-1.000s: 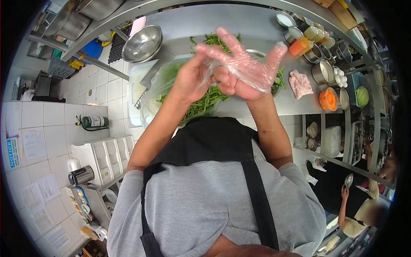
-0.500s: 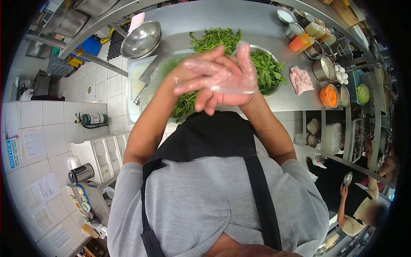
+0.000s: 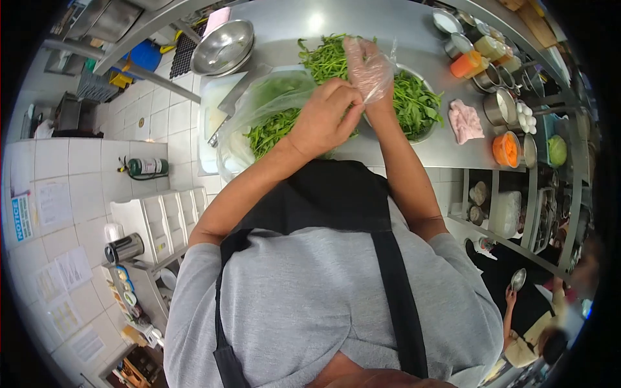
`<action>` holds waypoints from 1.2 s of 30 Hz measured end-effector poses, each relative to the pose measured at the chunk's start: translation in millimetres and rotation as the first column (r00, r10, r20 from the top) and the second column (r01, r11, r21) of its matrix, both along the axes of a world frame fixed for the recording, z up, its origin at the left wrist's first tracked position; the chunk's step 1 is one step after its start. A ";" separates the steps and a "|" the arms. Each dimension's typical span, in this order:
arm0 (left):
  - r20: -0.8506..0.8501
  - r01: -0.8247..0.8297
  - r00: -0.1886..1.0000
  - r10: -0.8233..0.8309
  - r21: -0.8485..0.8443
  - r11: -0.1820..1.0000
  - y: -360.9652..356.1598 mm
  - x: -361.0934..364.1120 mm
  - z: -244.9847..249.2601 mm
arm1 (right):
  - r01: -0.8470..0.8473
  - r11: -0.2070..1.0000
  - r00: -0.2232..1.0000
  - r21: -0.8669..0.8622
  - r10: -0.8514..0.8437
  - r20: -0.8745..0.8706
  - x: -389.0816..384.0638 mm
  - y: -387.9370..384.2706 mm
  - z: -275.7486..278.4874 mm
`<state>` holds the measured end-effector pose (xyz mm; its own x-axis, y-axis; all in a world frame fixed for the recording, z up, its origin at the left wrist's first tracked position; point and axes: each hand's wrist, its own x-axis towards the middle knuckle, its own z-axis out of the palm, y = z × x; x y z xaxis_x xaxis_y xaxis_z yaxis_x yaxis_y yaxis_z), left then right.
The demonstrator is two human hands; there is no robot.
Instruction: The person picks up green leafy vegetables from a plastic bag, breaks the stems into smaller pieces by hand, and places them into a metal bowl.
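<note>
My left hand [image 3: 326, 116] is bare, and its fingertips pinch the edge of a clear plastic glove [image 3: 378, 81] near my right wrist. The glove loosely covers my right hand [image 3: 367, 64], whose fingers are stretched out, pointing away from me, with nothing seen in them. Both hands are above the steel counter [image 3: 272, 26]. Leafy greens [image 3: 323, 61] lie just beyond them. More greens fill a metal bowl [image 3: 414, 107] beside my right wrist. Under my left forearm is an open clear plastic bag [image 3: 249, 123] with greens in it.
A knife [image 3: 231, 100] lies on a white cutting board [image 3: 210, 107] at left, below stacked metal bowls [image 3: 223, 48]. On the right are a pink cloth [image 3: 466, 121], an orange-filled container [image 3: 506, 147], bottles and eggs [image 3: 525, 118]. Another person [image 3: 524, 323] holds a metal utensil lower right.
My hands have moved from overlapping to the glove's cuff being pinched by my left fingers. My right hand has turned and moved up a little. The whole view has shifted slightly.
</note>
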<state>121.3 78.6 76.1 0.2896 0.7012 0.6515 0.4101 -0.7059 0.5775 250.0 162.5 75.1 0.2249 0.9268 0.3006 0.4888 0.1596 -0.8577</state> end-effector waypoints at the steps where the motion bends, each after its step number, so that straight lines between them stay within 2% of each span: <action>1: -0.007 -0.013 1.000 0.013 -0.008 1.000 -1.5 1.6 -2.2 | -0.039 0.999 0.996 -0.005 0.039 -0.078 -2.4 4.8 -11.2; 4: -0.054 -0.009 0.998 0.009 0.007 1.000 -7.9 10.6 -10.1 | -0.141 0.987 0.972 -0.078 0.123 -0.198 -3.1 11.0 -30.5; 5: -0.042 0.041 0.998 -0.044 -0.060 0.997 -9.8 13.5 -12.5 | -0.239 0.964 0.897 -0.120 0.171 -0.408 1.7 13.6 -51.8; 6: -0.029 0.077 0.996 -0.082 -0.135 0.988 -15.3 6.3 -15.9 | -0.504 0.864 0.442 -0.016 0.242 -0.864 14.3 28.6 -87.5; 7: -0.003 0.105 0.994 -0.108 -0.233 0.967 -17.5 -2.4 -15.2 | -0.484 0.873 0.577 -0.056 0.271 -0.770 13.1 20.0 -76.7; 8: -0.005 0.095 0.995 -0.099 -0.239 0.966 -20.4 -17.9 -17.5 | -0.456 0.886 0.696 -0.088 0.293 -0.655 16.2 9.7 -64.2; 9: -0.155 0.086 0.974 -0.166 -0.423 0.902 -23.9 -40.5 -22.3 | -0.461 0.883 0.693 -0.091 0.293 -0.659 21.4 2.5 -53.9; 10: -0.284 0.047 0.923 -0.260 -0.588 0.808 -26.3 -65.7 -28.7 | -0.604 0.773 0.706 -0.195 0.405 -0.581 30.0 -3.3 -45.1; 11: -0.385 -0.059 0.886 -0.258 -0.646 0.761 -26.5 -98.4 -47.0 | -0.706 0.638 0.690 -0.309 0.518 -0.506 35.8 -9.8 -40.1; 12: -0.476 -0.167 0.839 -0.264 -0.687 0.707 -23.2 -130.8 -65.6 | -0.703 0.639 0.693 -0.312 0.514 -0.506 34.3 -21.2 -37.2; 14: -0.584 -0.285 0.789 -0.192 -0.624 0.728 -2.7 -175.6 -78.1 | -0.834 0.222 0.487 -0.506 0.728 -0.483 17.2 -42.2 -31.0; 15: -0.567 -0.371 0.822 -0.059 -0.611 0.700 5.8 -177.5 -71.4 | -0.834 0.217 0.483 -0.508 0.732 -0.481 2.4 -44.7 -40.7; 16: -0.546 -0.456 0.834 0.080 -0.598 0.659 14.5 -179.4 -61.5 | -0.834 0.302 0.428 -0.461 0.882 -0.197 -15.7 -46.0 -62.2; 17: -0.545 -0.463 0.833 0.093 -0.595 0.657 26.8 -181.9 -61.3 | -0.847 0.366 0.349 -0.385 0.930 0.117 -27.8 -46.2 -78.9; 18: -0.533 -0.455 0.829 0.171 -0.462 0.762 40.7 -183.0 -62.4 | -0.851 0.357 0.337 -0.384 0.934 0.121 -32.9 -46.1 -88.8; 19: -0.508 -0.444 0.825 0.248 -0.310 0.841 47.7 -182.1 -58.5 | -0.719 0.591 0.459 -0.365 0.799 0.389 -37.5 -45.2 -94.9; 20: -0.507 -0.453 0.822 0.259 -0.308 0.836 50.4 -181.0 -56.0 | -0.554 0.786 0.522 -0.273 0.584 0.622 -39.2 -41.9 -100.7; 21: -0.534 -0.468 0.805 0.261 -0.299 0.832 52.4 -177.9 -50.5 | -0.536 0.760 0.483 -0.367 0.633 0.605 -35.8 -33.8 -94.2; 23: -0.560 -0.479 0.787 0.258 -0.291 0.829 49.6 -176.3 -47.1 | -0.538 0.746 0.481 -0.391 0.653 0.585 -32.0 -31.4 -88.9; 26: -0.587 -0.429 0.792 0.167 -0.341 0.837 34.0 -168.4 -54.4 | -0.524 0.727 0.477 -0.443 0.682 0.555 -25.6 -27.1 -92.2; 28: -0.528 -0.420 0.846 0.077 -0.569 0.708 21.3 -164.1 -67.3 | -0.479 0.704 0.344 -0.525 0.700 0.625 -25.0 -31.6 -88.8; 29: -0.541 -0.386 0.839 0.059 -0.516 0.765 18.7 -169.9 -90.4 | -0.482 0.702 0.345 -0.525 0.702 0.623 -25.3 -32.7 -91.5; 30: -0.544 -0.389 0.837 0.060 -0.515 0.764 16.2 -169.8 -94.7 | -0.491 0.681 0.337 -0.543 0.724 0.602 -25.8 -34.0 -92.0; 32: -0.618 -0.492 0.765 0.183 -0.377 0.785 16.2 -165.7 -103.6 | -0.498 0.661 0.330 -0.562 0.743 0.582 -26.1 -34.3 -92.1; 34: -0.620 -0.508 0.764 0.179 -0.407 0.759 19.0 -151.2 -105.0 | -0.384 0.546 0.269 -0.745 0.838 0.475 -34.1 -37.5 -73.1; 36: -0.623 -0.528 0.761 0.184 -0.428 0.734 24.0 -142.4 -113.2 | -0.390 0.516 0.227 -0.763 0.857 0.463 -34.2 -40.9 -65.0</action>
<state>-21.0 102.6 -37.1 0.0966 0.9939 -0.0535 0.9029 -0.0649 0.4250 215.8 121.7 10.1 -0.5789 0.6684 -0.4671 0.8140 0.5077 -0.2823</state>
